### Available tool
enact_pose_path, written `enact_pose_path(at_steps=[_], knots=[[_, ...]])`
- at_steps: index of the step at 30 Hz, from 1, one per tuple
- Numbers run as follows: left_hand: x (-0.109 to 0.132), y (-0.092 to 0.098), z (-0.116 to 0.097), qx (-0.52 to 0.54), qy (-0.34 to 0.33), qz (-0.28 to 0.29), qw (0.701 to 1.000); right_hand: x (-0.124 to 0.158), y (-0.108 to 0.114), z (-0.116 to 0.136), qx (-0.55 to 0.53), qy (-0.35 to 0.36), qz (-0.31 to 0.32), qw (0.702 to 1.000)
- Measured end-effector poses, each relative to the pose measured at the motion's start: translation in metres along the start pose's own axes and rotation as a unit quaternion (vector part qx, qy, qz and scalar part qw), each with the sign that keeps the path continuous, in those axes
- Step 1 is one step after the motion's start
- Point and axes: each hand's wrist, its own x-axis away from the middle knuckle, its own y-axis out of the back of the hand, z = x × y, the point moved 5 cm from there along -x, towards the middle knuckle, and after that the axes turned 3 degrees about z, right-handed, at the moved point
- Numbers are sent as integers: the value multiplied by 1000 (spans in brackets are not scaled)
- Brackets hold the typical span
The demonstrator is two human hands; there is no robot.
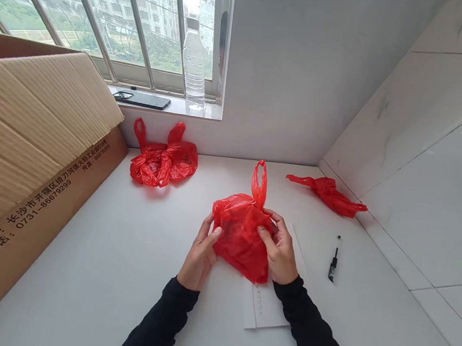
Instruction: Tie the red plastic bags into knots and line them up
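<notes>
A crumpled red plastic bag (240, 236) is gripped from both sides, by the left hand (199, 256) and the right hand (279, 252), above a sheet of paper (267, 306) on the white surface (118, 271). One handle loop is held upright. A black pen (333, 264) lies near the right hand.

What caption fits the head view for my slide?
Left hand and right hand hold a red bag over a paper sheet on a white counter.

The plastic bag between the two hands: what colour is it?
The plastic bag is red, thin and slightly see-through; the head view shows it best.
</notes>
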Motion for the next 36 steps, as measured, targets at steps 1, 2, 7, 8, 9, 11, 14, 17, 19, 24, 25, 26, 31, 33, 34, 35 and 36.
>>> enact_pose_path(at_steps=[1,2,7,8,9,11,14,17,19,24,25,26,31,33,34,35,36], knots=[[-1,1,0,-3,-5,8,1000,0,1,3,9,15,-7,1000],[-1,3,0,-7,-14,13,1000,1,2,6,23,31,-17,999],[-2,16,-10,-66,-92,-37,993,12,6,24,115,133,-87,981],[-1,17,-12,-95,-107,-54,988,15,4,27,134,152,-87,975],[-1,17,-13,-120,-112,-60,985,18,0,30,153,170,-76,971],[0,11,-12,-118,-90,-35,988,23,-13,35,196,199,-11,960],[1,-1,-6,23,-13,18,999,31,-37,39,235,237,139,932],[3,-1,-5,146,34,-23,988,31,-39,38,225,221,149,937],[2,5,-6,183,41,-68,980,24,-27,32,201,169,65,963],[1,12,-8,216,55,-108,969,5,-5,1,80,-9,6,997],[2,12,-8,219,63,-102,968,3,-5,-4,51,-40,21,998],[3,11,-7,220,69,-94,968,2,-6,-7,24,-65,36,997],[5,1,-5,177,66,-14,982,1,-7,-9,-53,-88,32,994],[4,-2,-3,136,55,10,989,0,-7,-9,-70,-90,30,993],[4,-2,-1,117,50,15,992,0,-8,-10,-76,-95,34,992],[3,-1,0,102,45,14,994,0,-8,-10,-76,-98,40,992],[2,0,2,90,41,9,995,0,-8,-11,-69,-95,43,992]])
